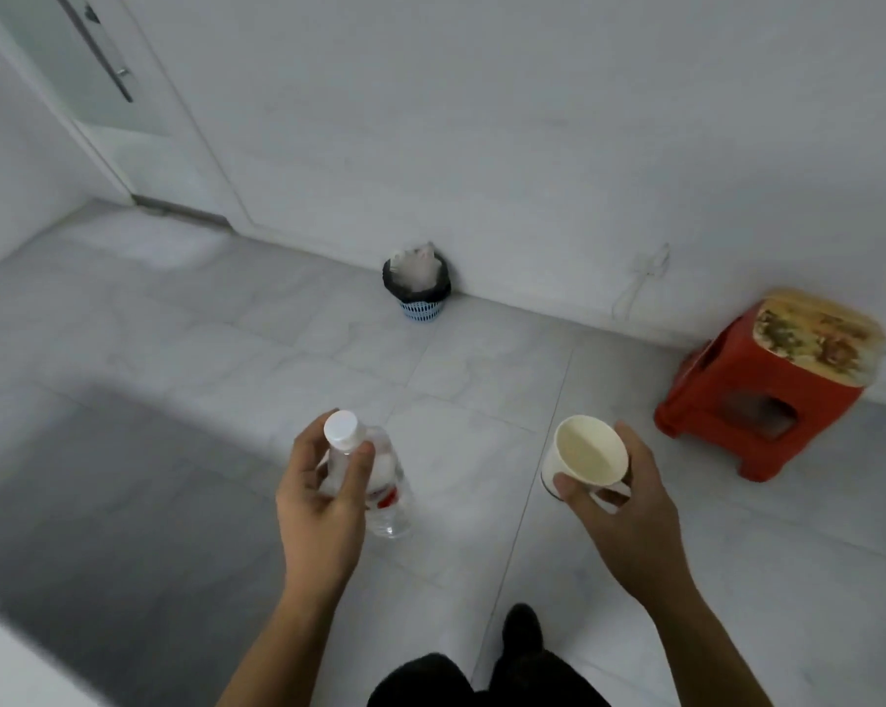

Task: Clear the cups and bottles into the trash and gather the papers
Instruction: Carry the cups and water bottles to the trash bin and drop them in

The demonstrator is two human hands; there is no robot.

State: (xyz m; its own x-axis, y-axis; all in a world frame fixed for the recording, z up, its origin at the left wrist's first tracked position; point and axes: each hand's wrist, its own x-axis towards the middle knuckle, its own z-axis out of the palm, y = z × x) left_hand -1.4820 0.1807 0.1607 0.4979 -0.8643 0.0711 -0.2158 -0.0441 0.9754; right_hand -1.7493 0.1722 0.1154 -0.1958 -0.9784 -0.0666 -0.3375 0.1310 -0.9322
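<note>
My left hand (323, 502) grips a clear plastic bottle (379, 477) with a white cap and a red label, held upright in front of me. My right hand (629, 507) holds a white paper cup (586, 456), its mouth tilted toward me and its inside looking empty. A small blue trash basket (420, 298) with a black liner stands on the floor against the far wall, well ahead of both hands. White crumpled material sticks out of its top. No papers are in view.
A red plastic stool (757, 400) with a worn patterned top stands at the right by the wall. A white door (99, 84) with a metal handle is at the far left. Grey floor tiles lie between me and the basket. My dark shoe (522, 630) shows below.
</note>
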